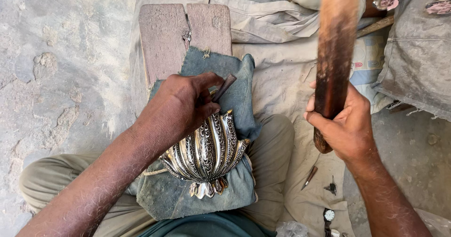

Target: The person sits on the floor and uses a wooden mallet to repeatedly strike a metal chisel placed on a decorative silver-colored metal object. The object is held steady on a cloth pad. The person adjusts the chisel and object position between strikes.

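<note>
While the left hand (185, 106) presses down on the upper edge of a shell-shaped metal piece (209, 153), its fingers are closed round a short dark punch (224, 87) whose upper end sticks out toward the far side; the right hand (345, 124) is clenched on the handle of a thick wooden mallet (334, 58), which stands raised and blurred, well apart from the punch and off to its right. The metal piece lies on a folded blue-grey denim pad (188, 199) across the person's lap, directly under the left hand and well to the left of the right hand; a weathered wooden block (183, 35) sits just beyond the pad's far edge, on a pale cloth (277, 77) spread over the floor.

As to progress, the fluted ribs already carry dense scrolling ornament over most of the visible surface, and the small leafy foot at the near edge looks finished; the part beneath the left hand is hidden, so how much remains there cannot be told; judging by where the punch is set, the work in hand is along that upper rim.

On the cloth near the right knee lie a small pointed tool (309, 177) and a wristwatch (329, 215).
</note>
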